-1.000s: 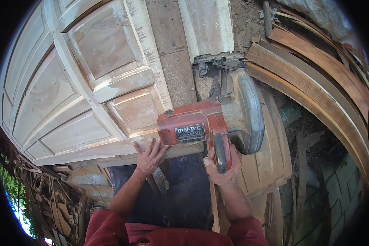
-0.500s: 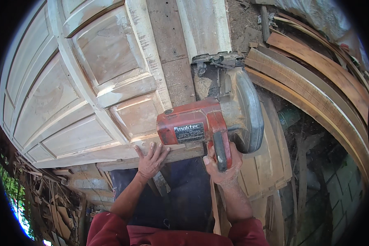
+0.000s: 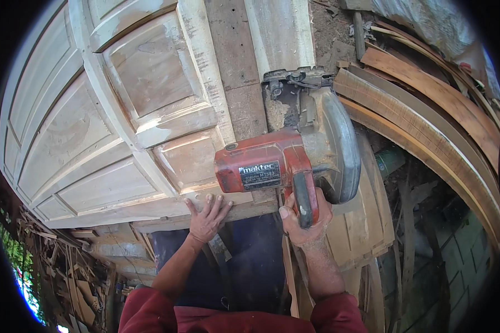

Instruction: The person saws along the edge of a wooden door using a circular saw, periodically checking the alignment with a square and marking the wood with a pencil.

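My right hand [image 3: 310, 222] is wrapped round the rear handle of a red and grey circular saw [image 3: 250, 166]. The saw's base rests at the near end of a pale wooden board [image 3: 280, 36], and its rounded grey guard is on the right; the cutting line itself is hidden. To the left lies a panelled wooden door [image 3: 155, 77]. On its near edge my left hand [image 3: 206, 219] is laid with fingers spread, holding nothing. The saw's red motor housing is just beyond and to the right of those fingers.
Long wooden planks [image 3: 422, 116] are stacked at the right. A pale panelled wooden piece [image 3: 355, 238] stands beneath the saw's right side. Scrap wood [image 3: 83, 283] is heaped at lower left. Dark cloth [image 3: 250, 266] covers my lap, and crumpled plastic sheeting [image 3: 428, 22] lies at the far right.
The saw has turned slightly and edged a little farther from me, with my right hand still on its handle. My left hand stays on the door's edge. The whole view has shifted slightly.
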A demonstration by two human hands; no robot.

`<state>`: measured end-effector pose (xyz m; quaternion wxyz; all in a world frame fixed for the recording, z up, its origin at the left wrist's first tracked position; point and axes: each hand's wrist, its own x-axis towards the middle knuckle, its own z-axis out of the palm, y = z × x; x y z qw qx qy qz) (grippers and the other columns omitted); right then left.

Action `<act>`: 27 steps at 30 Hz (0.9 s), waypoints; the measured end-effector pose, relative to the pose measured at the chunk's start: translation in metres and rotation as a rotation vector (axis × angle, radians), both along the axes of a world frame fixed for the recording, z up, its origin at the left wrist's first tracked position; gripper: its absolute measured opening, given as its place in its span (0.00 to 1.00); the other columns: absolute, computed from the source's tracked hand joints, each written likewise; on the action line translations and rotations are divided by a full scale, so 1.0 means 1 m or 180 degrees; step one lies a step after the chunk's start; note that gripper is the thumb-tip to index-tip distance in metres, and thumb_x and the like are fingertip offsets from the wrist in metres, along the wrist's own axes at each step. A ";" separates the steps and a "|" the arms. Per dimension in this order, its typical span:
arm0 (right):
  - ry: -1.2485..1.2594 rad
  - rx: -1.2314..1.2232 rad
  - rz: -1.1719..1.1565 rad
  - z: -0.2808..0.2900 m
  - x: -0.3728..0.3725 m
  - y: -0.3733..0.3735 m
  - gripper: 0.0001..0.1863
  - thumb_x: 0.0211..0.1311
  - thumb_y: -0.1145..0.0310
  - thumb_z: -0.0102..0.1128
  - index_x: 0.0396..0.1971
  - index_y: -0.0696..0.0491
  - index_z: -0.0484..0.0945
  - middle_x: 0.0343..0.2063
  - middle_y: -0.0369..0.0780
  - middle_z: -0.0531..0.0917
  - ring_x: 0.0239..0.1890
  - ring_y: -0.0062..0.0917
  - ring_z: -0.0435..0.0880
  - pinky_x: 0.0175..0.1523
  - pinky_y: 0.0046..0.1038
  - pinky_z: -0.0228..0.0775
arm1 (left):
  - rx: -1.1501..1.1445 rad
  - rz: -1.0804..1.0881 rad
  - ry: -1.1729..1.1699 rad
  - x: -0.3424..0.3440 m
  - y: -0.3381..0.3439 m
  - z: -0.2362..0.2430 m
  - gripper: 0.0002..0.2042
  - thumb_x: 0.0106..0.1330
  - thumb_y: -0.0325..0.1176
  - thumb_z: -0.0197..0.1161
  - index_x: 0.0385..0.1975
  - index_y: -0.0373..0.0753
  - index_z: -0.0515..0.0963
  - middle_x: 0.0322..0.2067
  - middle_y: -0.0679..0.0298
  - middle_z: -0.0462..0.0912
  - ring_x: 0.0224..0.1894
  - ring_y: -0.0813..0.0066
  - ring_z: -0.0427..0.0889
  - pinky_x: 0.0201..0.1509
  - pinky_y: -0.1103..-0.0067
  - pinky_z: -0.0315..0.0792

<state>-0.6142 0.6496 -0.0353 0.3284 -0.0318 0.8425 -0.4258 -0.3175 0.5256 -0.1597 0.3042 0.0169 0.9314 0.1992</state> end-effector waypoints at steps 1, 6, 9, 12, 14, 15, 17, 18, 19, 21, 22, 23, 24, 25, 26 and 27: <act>-0.0022 -0.0017 -0.0014 0.001 -0.001 -0.002 0.19 0.50 0.66 0.73 0.37 0.60 0.75 0.23 0.41 0.80 0.24 0.28 0.82 0.32 0.30 0.75 | 0.0037 0.0035 -0.0030 0.000 0.000 0.000 0.35 0.60 0.51 0.63 0.71 0.63 0.63 0.69 0.65 0.63 0.71 0.59 0.61 0.59 0.19 0.42; 0.0061 0.0023 -0.0077 0.000 -0.004 -0.008 0.16 0.51 0.65 0.69 0.32 0.59 0.74 0.21 0.36 0.79 0.22 0.19 0.78 0.30 0.25 0.72 | 0.0078 0.0081 -0.0056 -0.001 0.000 0.001 0.37 0.59 0.51 0.65 0.72 0.63 0.62 0.69 0.65 0.63 0.71 0.60 0.61 0.59 0.19 0.42; 0.0061 0.0009 -0.0121 0.001 -0.008 -0.011 0.16 0.51 0.65 0.69 0.32 0.59 0.74 0.21 0.36 0.79 0.23 0.19 0.78 0.31 0.25 0.72 | 0.0029 -0.0012 -0.0044 -0.001 0.000 0.001 0.38 0.58 0.51 0.66 0.72 0.62 0.62 0.70 0.66 0.62 0.71 0.60 0.61 0.59 0.19 0.42; 0.0023 0.0027 -0.0080 0.001 -0.008 -0.010 0.17 0.50 0.66 0.71 0.34 0.59 0.74 0.22 0.38 0.80 0.24 0.23 0.80 0.32 0.27 0.74 | 0.0057 -0.0009 -0.0044 -0.002 -0.001 0.001 0.37 0.59 0.52 0.65 0.72 0.62 0.62 0.70 0.66 0.62 0.71 0.60 0.61 0.58 0.19 0.42; -0.0002 0.0056 -0.0006 0.000 -0.007 -0.010 0.19 0.50 0.67 0.72 0.37 0.60 0.75 0.22 0.41 0.81 0.24 0.27 0.83 0.33 0.29 0.75 | -0.0023 -0.0019 0.0007 -0.004 -0.003 0.006 0.36 0.61 0.53 0.64 0.72 0.60 0.63 0.69 0.66 0.63 0.72 0.60 0.60 0.62 0.22 0.41; 0.0008 0.0043 -0.0023 0.000 -0.008 -0.011 0.19 0.50 0.67 0.72 0.37 0.60 0.75 0.22 0.40 0.81 0.24 0.27 0.82 0.33 0.29 0.75 | -0.0028 -0.0017 0.0021 -0.012 -0.009 0.011 0.36 0.61 0.53 0.64 0.72 0.60 0.63 0.69 0.66 0.63 0.72 0.60 0.60 0.62 0.22 0.41; 0.0035 0.0033 -0.0046 -0.001 -0.010 -0.011 0.19 0.50 0.67 0.72 0.37 0.60 0.75 0.22 0.40 0.80 0.24 0.26 0.82 0.33 0.29 0.75 | 0.0593 0.0483 -0.0063 -0.037 -0.032 0.026 0.34 0.62 0.54 0.64 0.70 0.55 0.67 0.70 0.63 0.64 0.74 0.59 0.58 0.70 0.31 0.40; 0.0060 -0.0010 -0.0062 -0.001 -0.010 -0.011 0.19 0.50 0.67 0.73 0.37 0.60 0.75 0.21 0.40 0.80 0.24 0.26 0.82 0.33 0.29 0.75 | 0.0326 0.0735 0.0334 -0.050 -0.051 0.024 0.33 0.63 0.54 0.64 0.69 0.54 0.69 0.70 0.61 0.64 0.74 0.57 0.58 0.73 0.37 0.39; 0.0083 -0.0045 -0.0079 -0.002 -0.009 -0.012 0.19 0.50 0.67 0.73 0.37 0.60 0.75 0.21 0.40 0.80 0.24 0.25 0.82 0.33 0.28 0.75 | 0.0065 0.0981 0.0731 -0.070 -0.075 0.015 0.32 0.64 0.55 0.64 0.67 0.52 0.70 0.70 0.59 0.64 0.74 0.56 0.57 0.75 0.42 0.39; 0.0040 -0.0021 -0.0049 -0.002 -0.009 -0.011 0.19 0.50 0.68 0.73 0.37 0.60 0.75 0.22 0.39 0.80 0.24 0.25 0.82 0.33 0.28 0.75 | -0.0525 0.1305 0.1457 -0.135 -0.124 -0.003 0.29 0.66 0.52 0.61 0.66 0.51 0.72 0.71 0.56 0.63 0.75 0.54 0.57 0.77 0.45 0.38; 0.0034 0.0015 -0.0031 -0.002 -0.011 -0.011 0.19 0.50 0.68 0.73 0.38 0.60 0.75 0.22 0.39 0.80 0.24 0.25 0.82 0.33 0.28 0.75 | -0.0635 0.1144 0.1803 -0.181 -0.147 -0.003 0.28 0.69 0.48 0.58 0.68 0.47 0.70 0.72 0.54 0.61 0.75 0.50 0.55 0.78 0.48 0.38; 0.0061 0.0022 -0.0034 -0.002 -0.013 -0.012 0.19 0.50 0.68 0.73 0.38 0.60 0.75 0.22 0.39 0.80 0.24 0.25 0.82 0.33 0.28 0.75 | -0.0743 0.0848 0.1939 -0.226 -0.164 -0.004 0.28 0.72 0.51 0.55 0.69 0.49 0.68 0.73 0.57 0.60 0.76 0.51 0.53 0.78 0.49 0.37; 0.0087 0.0025 -0.0025 -0.001 -0.014 -0.014 0.19 0.50 0.69 0.73 0.37 0.60 0.75 0.22 0.39 0.80 0.24 0.25 0.81 0.33 0.28 0.75 | -0.0651 0.0778 0.2009 -0.267 -0.179 -0.005 0.29 0.72 0.54 0.54 0.70 0.51 0.67 0.73 0.59 0.60 0.77 0.53 0.52 0.79 0.50 0.36; 0.0096 0.0007 -0.0008 0.001 -0.015 -0.018 0.19 0.49 0.69 0.73 0.37 0.60 0.74 0.22 0.39 0.80 0.24 0.24 0.81 0.33 0.28 0.75 | -0.0584 0.0707 0.2064 -0.295 -0.192 -0.008 0.30 0.72 0.56 0.52 0.71 0.52 0.65 0.73 0.60 0.60 0.77 0.54 0.51 0.79 0.51 0.35; 0.0094 -0.0018 0.0003 0.000 -0.015 -0.019 0.19 0.49 0.69 0.73 0.37 0.60 0.74 0.22 0.39 0.80 0.24 0.24 0.81 0.33 0.28 0.75 | -0.0611 0.0710 0.2064 -0.312 -0.203 -0.017 0.30 0.72 0.56 0.52 0.71 0.52 0.65 0.73 0.60 0.60 0.77 0.54 0.51 0.79 0.51 0.35; 0.0113 -0.0029 0.0052 0.000 -0.016 -0.019 0.18 0.50 0.70 0.73 0.37 0.60 0.74 0.22 0.39 0.80 0.24 0.24 0.81 0.33 0.28 0.75 | -0.0598 0.0620 0.2107 -0.328 -0.210 -0.026 0.32 0.71 0.59 0.52 0.72 0.54 0.64 0.73 0.61 0.60 0.77 0.56 0.51 0.80 0.52 0.34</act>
